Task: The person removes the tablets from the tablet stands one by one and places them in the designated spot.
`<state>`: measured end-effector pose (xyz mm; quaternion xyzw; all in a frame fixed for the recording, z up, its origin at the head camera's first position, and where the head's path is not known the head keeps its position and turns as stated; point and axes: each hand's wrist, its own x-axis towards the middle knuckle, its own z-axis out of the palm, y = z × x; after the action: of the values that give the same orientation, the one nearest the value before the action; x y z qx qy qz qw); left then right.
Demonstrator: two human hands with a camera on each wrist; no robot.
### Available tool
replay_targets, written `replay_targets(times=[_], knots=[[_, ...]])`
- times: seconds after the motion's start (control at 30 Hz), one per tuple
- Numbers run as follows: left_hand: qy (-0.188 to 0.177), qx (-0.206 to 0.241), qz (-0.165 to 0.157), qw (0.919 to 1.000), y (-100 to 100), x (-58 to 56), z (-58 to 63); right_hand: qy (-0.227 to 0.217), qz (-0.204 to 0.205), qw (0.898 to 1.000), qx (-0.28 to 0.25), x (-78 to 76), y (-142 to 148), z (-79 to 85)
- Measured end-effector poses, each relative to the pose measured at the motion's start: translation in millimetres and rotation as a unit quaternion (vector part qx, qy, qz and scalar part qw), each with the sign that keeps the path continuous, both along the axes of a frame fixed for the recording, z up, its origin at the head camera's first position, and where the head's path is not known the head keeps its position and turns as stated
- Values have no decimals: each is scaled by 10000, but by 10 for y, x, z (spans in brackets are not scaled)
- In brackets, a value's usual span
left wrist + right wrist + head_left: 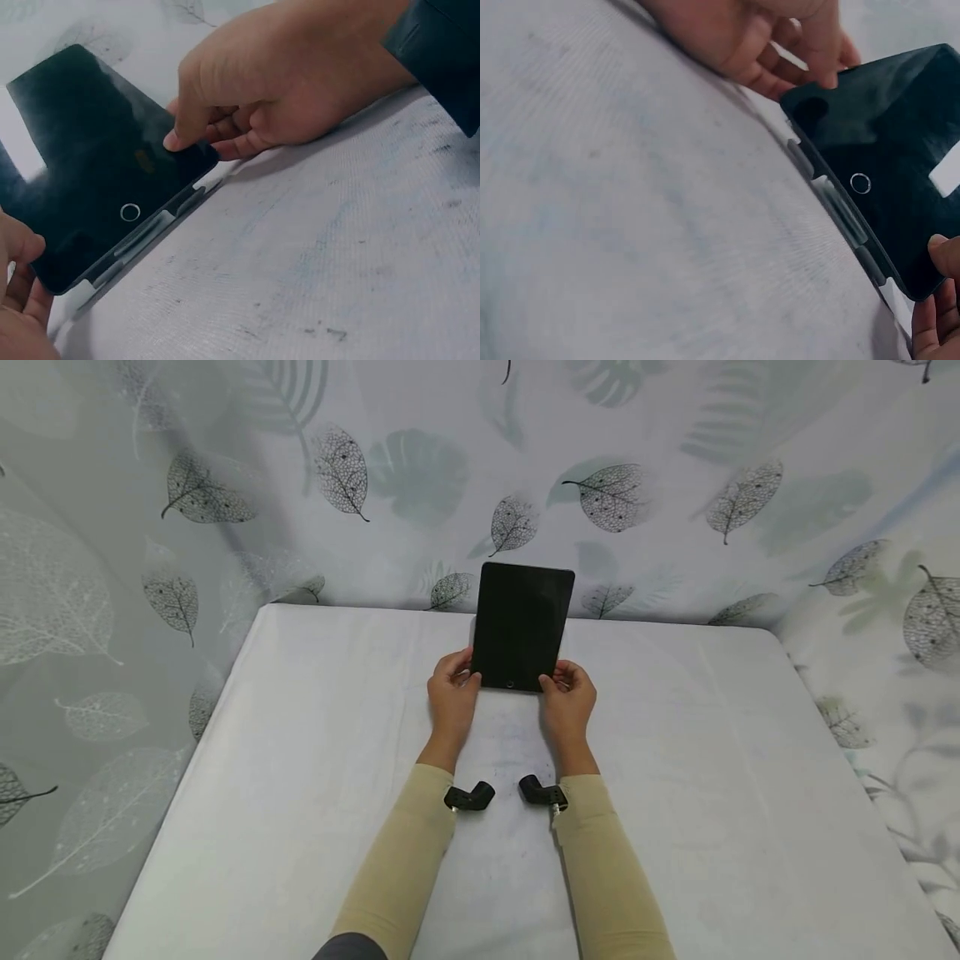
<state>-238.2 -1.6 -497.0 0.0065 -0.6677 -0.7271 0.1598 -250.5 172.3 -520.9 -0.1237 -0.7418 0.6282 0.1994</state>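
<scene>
A black tablet (522, 625) with a dark screen is held tilted, its round home button (130, 212) toward the person. My left hand (453, 693) grips its lower left corner, thumb on the front and fingers at the side and behind. At the lower right corner my right hand (568, 700) pinches it the same way; in the left wrist view this right hand (262, 82) appears at the upper right. Along the tablet's bottom edge, the wrist views show a greyish, partly see-through edging (838, 206) with gaps. The tablet's back is hidden.
A white cloth (315, 752) covers the table, whose far edge lies behind the hands. Leaf-patterned curtains (420, 477) hang at the back and both sides. Small black camera mounts (470, 796) sit on the inner wrists, over beige sleeves (397, 860).
</scene>
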Motion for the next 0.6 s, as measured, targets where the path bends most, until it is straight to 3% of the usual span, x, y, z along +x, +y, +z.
replay_targets(times=[0.03, 0.33, 0.6], knots=[[0, -2, 4, 10000, -3, 22, 37, -8, 56, 10000, -48, 7, 5, 3], [-98, 209, -42, 9997, -29, 14, -5, -23, 357, 9975, -606, 35, 58, 11], [-179, 553, -230, 9980, -47, 58, 35, 332, 499, 9930, -1016, 82, 98, 44]])
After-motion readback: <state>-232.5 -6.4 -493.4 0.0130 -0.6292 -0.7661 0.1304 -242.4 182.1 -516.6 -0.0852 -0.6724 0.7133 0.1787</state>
